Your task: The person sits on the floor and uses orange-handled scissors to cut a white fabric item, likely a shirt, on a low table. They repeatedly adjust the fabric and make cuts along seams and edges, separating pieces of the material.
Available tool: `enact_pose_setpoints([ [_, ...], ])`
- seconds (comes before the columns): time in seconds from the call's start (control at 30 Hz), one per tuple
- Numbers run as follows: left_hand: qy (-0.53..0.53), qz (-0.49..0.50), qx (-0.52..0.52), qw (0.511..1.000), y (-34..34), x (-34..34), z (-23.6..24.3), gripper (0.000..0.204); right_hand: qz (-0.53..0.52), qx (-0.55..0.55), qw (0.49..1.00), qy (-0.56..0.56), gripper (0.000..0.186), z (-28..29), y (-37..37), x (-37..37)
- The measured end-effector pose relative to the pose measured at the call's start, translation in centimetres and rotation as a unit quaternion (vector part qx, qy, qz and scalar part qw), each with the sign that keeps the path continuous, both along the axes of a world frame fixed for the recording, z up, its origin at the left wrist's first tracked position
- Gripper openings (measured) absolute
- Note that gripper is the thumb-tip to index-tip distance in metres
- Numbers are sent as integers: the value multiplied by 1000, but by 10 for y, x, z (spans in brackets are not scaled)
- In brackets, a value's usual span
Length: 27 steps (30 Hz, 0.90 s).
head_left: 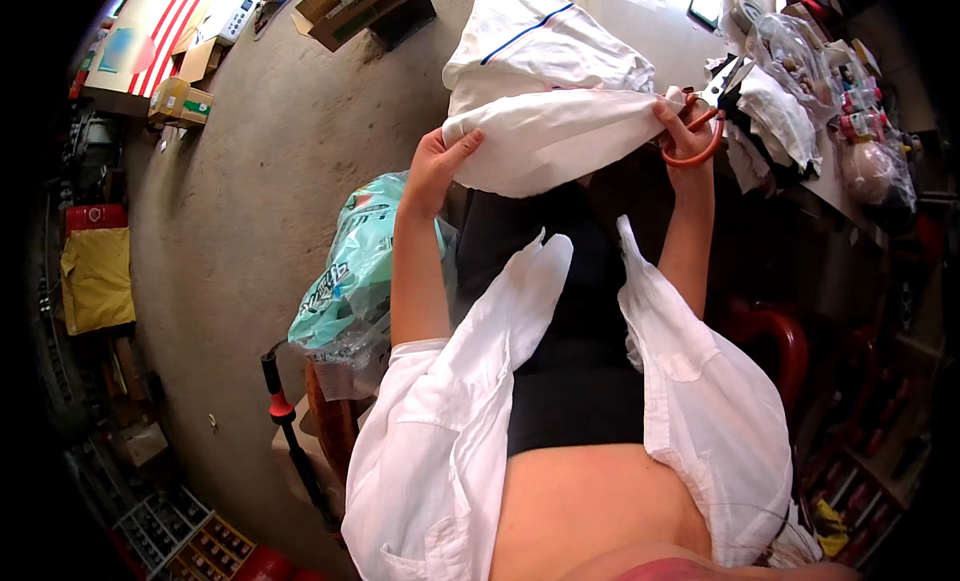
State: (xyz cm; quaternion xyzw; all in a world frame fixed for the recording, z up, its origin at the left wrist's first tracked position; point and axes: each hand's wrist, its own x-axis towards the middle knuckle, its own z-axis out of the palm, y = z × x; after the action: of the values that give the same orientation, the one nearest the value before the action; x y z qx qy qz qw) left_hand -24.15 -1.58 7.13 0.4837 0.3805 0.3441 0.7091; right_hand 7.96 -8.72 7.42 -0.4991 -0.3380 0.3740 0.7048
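at upper center, the left hand pinches white cloth. the right hand pinches its other end, holding orange-handled scissors too.

fabric: centre ahead | scissors: fabric's right end | plastic bag: left, nearer

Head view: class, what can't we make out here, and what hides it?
All in the head view:
Left hand: fingertips, behind the white cloth.
Right hand: whether fingers pass through the red-handled scissors, hidden by the hand itself.
Teal plastic bag: contents, obscured by its plastic.
Top carton: cut off by upper edge.
Lower-left yellow tray: contents too small.
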Motion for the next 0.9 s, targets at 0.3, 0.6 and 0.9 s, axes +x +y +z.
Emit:
enact_pose_setpoints([
  [0.3, -374, -23, -162, 913, -8, 2, 8, 39, 27, 22, 999, 22, 17, -2, 32, -22],
  [0.6, -527, 70, -172, 829, -4, 9, 9, 39, 62, -161, 971, 165, 34, -49, -8, -117],
  [0.9, -498, 200, -63, 841, 5, 5, 39, 38, 253, -261, 906, 219, 55, -37, -21, -145],
])
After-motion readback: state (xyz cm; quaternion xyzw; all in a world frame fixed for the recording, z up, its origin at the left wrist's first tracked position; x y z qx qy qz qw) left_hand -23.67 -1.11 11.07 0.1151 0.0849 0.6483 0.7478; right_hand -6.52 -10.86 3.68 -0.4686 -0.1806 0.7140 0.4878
